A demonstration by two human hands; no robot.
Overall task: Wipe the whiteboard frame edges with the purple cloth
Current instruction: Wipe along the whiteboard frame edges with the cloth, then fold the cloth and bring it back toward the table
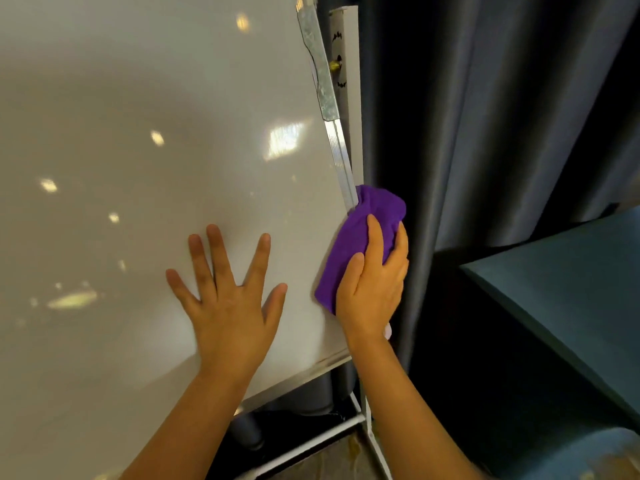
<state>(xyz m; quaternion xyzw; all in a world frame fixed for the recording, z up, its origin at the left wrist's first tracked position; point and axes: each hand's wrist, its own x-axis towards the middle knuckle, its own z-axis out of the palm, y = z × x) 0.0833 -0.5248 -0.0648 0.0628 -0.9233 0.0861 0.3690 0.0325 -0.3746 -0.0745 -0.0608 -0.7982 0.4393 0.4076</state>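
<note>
Head view: the purple cloth (pixel 360 244) is being gripped by the right hand (pixel 372 285) around the frame edge (pixel 341 157), running toward upper frame, while the whiteboard (pixel 156 133) is being braced by the flat, splayed left hand (pixel 225 292).

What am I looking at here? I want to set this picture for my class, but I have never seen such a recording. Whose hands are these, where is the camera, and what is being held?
There is no machine: a person works with two bare hands. The single picture comes from a camera worn on the person's head, looking forward and down.

The big pale surface is a whiteboard on a stand. The left hand lies flat on it with the fingers spread, holding nothing. The right hand presses a purple cloth around the metal frame edge on the board's right side. Behind hangs a dark curtain, with a blue-green piece of furniture to the right.
</note>
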